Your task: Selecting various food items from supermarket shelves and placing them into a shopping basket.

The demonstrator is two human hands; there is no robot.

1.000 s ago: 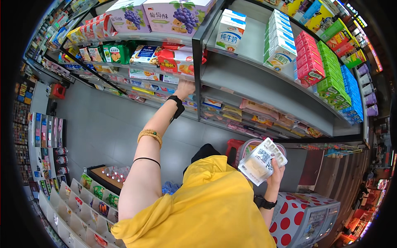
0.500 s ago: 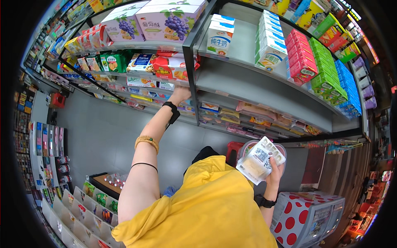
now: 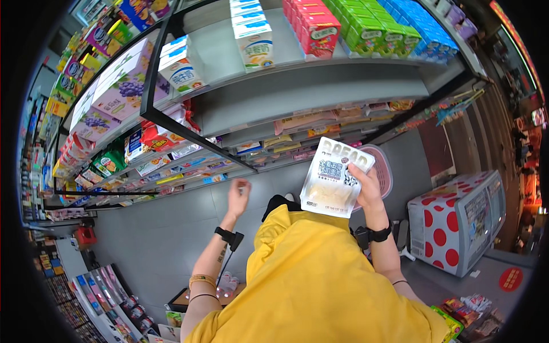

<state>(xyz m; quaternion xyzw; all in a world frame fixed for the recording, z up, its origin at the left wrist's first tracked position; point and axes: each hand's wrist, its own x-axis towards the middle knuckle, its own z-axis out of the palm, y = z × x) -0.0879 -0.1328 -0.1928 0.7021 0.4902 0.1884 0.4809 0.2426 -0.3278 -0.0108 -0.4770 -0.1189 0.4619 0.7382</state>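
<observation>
My right hand (image 3: pixel 366 187) grips a white bread packet (image 3: pixel 333 178) by its right edge, held up in front of my chest. My left hand (image 3: pixel 238 196) hangs in the air with fingers apart and holds nothing, a short way below the lower shelves of snack packets (image 3: pixel 171 166). A black band sits on each wrist, and a beaded bracelet on my left forearm. My yellow shirt (image 3: pixel 320 280) fills the lower middle of the view.
A tall grey shelf unit (image 3: pixel 297 91) carries milk cartons (image 3: pixel 251 34), red, green and blue drink boxes (image 3: pixel 366 28) and purple grape boxes (image 3: pixel 114 86). A red-dotted white chest freezer (image 3: pixel 457 220) stands at the right. A pink basket (image 3: pixel 384 171) sits on the grey floor.
My left hand has come off the shelf and dropped down, empty. The view has swung right. The bread packet in my right hand has turned more upright, closer in front of me.
</observation>
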